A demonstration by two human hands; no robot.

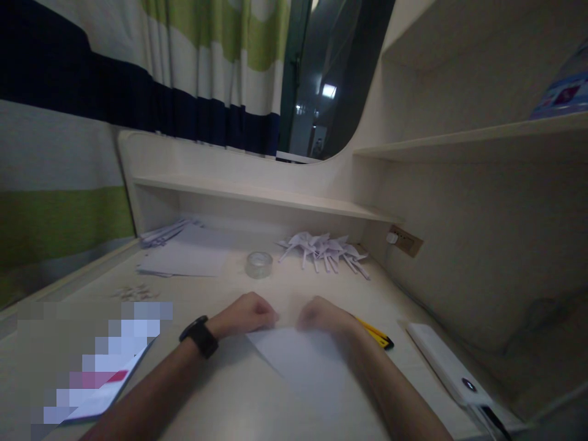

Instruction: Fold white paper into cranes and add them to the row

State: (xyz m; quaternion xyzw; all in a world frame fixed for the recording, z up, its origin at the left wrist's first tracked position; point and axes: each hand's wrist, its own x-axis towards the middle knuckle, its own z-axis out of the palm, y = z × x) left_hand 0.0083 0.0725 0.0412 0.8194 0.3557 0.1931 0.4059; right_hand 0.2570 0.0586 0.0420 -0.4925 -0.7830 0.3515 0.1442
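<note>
A white sheet of paper [303, 358] lies on the desk [220, 392] in front of me, one corner pointing toward me. My left hand [248, 315], with a black watch on the wrist, presses its curled fingers on the sheet's far left edge. My right hand [324, 315] does the same on the far right edge. The two hands are a little apart at the top of the sheet.
A roll of clear tape [258, 264] stands behind the hands. Folded paper figures [326, 250] lie at the back right, a stack of paper [188, 254] at the back left. A yellow-black cutter [376, 334] and a white power bank [452, 367] lie to the right.
</note>
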